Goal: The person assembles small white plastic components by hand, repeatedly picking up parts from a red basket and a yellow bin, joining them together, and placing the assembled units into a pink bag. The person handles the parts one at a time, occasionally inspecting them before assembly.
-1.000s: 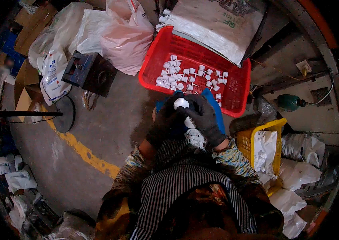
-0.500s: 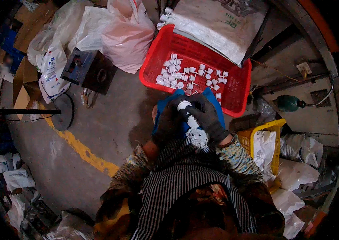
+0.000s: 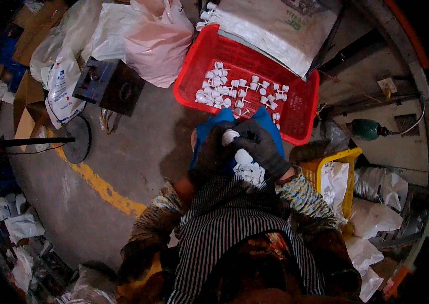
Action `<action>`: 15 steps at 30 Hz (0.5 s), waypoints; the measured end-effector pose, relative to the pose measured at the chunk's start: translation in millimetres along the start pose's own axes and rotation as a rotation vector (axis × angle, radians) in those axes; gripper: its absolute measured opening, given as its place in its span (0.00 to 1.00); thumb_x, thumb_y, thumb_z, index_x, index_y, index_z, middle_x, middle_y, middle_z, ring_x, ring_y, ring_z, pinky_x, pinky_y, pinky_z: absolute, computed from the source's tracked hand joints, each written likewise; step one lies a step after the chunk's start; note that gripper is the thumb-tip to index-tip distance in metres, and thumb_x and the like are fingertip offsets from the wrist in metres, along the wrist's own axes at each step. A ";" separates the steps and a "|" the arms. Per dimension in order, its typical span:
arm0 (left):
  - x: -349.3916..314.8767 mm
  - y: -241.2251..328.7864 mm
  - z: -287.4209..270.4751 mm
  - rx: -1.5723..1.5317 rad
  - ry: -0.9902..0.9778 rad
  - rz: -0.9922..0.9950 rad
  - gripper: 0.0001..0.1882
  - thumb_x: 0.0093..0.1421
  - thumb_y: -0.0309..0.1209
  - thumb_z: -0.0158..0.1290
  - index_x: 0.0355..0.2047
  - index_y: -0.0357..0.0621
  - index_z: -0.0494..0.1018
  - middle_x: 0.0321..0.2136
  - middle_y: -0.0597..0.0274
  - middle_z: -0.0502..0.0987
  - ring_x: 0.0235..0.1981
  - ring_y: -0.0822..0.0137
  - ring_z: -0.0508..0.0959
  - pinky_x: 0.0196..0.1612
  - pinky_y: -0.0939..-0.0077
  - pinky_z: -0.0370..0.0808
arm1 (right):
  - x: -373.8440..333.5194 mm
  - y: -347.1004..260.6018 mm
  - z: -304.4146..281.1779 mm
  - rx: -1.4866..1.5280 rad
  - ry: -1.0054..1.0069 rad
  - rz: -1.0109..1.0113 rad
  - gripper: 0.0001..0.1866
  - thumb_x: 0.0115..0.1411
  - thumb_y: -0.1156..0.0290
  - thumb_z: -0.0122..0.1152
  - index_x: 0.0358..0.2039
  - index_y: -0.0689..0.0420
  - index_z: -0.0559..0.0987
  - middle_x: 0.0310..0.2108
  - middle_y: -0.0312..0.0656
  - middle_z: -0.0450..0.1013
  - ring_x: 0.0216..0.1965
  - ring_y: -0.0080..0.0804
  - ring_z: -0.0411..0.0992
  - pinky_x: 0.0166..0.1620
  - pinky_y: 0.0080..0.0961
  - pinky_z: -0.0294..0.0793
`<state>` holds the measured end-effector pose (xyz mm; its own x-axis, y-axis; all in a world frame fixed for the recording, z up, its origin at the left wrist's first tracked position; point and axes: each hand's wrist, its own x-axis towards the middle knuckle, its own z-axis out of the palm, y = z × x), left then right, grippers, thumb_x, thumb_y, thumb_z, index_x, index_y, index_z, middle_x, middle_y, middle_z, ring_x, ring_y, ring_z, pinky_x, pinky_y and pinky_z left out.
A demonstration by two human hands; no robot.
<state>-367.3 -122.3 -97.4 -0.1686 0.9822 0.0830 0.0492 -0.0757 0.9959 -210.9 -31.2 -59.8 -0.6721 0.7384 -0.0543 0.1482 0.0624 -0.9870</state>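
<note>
Dark gloves cover both my hands, which meet over my lap. My left hand (image 3: 210, 156) is closed around a white round plastic part (image 3: 229, 137). From the other side my right hand (image 3: 261, 147) presses closed fingers against that same part. A second white rounded piece (image 3: 243, 156) shows just below the fingers of my right hand; whether it is joined to the first cannot be made out. Beneath it lies a crumpled white wad (image 3: 250, 174) on my striped apron (image 3: 224, 218). Blue material (image 3: 269, 121) lies under my hands.
Ahead, a red plastic basket (image 3: 199, 99) holds many small white stemmed parts (image 3: 219, 91), with a white sack (image 3: 280, 30) across its far side. A yellow basket (image 3: 355, 182) stands at right. A dark metal box (image 3: 108, 86), plastic bags (image 3: 158, 45) and a round stand base (image 3: 78, 142) are at left.
The white part between my hands has tilted slightly, and my right fingers have shifted over it. The surroundings have moved slightly in view with my head.
</note>
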 end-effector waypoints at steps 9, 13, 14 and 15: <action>2.5 21.0 0.2 0.220 0.060 0.062 0.24 0.56 0.32 0.59 0.52 0.41 0.66 0.45 0.45 0.71 0.44 0.47 0.76 0.47 0.60 0.74 | 5.2 3.2 -2.5 0.030 -0.039 0.028 0.12 0.54 0.72 0.68 0.36 0.58 0.73 0.33 0.36 0.66 0.35 0.27 0.66 0.40 0.26 0.68; 1.2 17.4 7.7 0.198 0.125 0.031 0.24 0.57 0.33 0.59 0.52 0.42 0.66 0.43 0.45 0.71 0.42 0.45 0.76 0.43 0.59 0.76 | 8.3 7.5 -5.8 0.050 -0.082 -0.019 0.12 0.54 0.75 0.66 0.36 0.57 0.73 0.34 0.35 0.66 0.37 0.27 0.67 0.41 0.26 0.68; 2.2 19.4 9.2 0.172 0.143 0.026 0.24 0.57 0.34 0.59 0.51 0.42 0.66 0.43 0.45 0.71 0.41 0.45 0.76 0.42 0.59 0.76 | 8.8 5.3 -6.8 0.049 -0.087 -0.028 0.11 0.54 0.76 0.66 0.36 0.57 0.73 0.34 0.35 0.66 0.37 0.28 0.67 0.42 0.26 0.68; 2.7 23.0 9.5 0.215 0.149 0.028 0.24 0.57 0.34 0.60 0.51 0.42 0.66 0.42 0.45 0.71 0.41 0.45 0.76 0.42 0.59 0.76 | 9.1 3.8 -7.4 0.052 -0.089 -0.021 0.12 0.54 0.76 0.66 0.36 0.58 0.73 0.34 0.36 0.66 0.37 0.28 0.67 0.42 0.26 0.68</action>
<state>-357.3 -119.8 -74.7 -0.3062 0.9430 0.1306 0.2608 -0.0488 0.9641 -211.1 -19.3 -62.9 -0.7369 0.6745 -0.0447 0.0972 0.0404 -0.9944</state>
